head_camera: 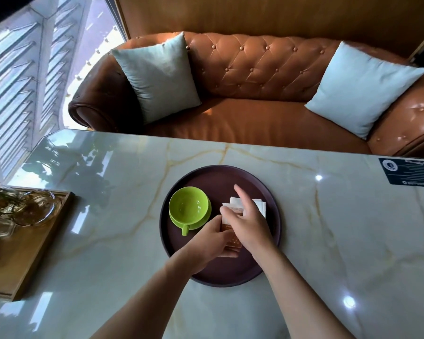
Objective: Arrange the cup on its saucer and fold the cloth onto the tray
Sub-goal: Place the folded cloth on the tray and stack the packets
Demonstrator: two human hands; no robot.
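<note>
Here my left hand [212, 237] has its grip curled on the near end of the cloth [233, 238], which lies on the tray [274, 216] on the desk [328, 241]. My right hand [249, 223] rests over it, fingers loosely spread. The cup [189, 208] sits on its saucer [207, 216], just left of the cloth.

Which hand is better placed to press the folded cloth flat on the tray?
The right hand: its fingers already reach over the cloth, whereas the left hand grips the near end on the tray.

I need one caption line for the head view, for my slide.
Both hands fold a cloth on a round tray beside the green cup.
</note>
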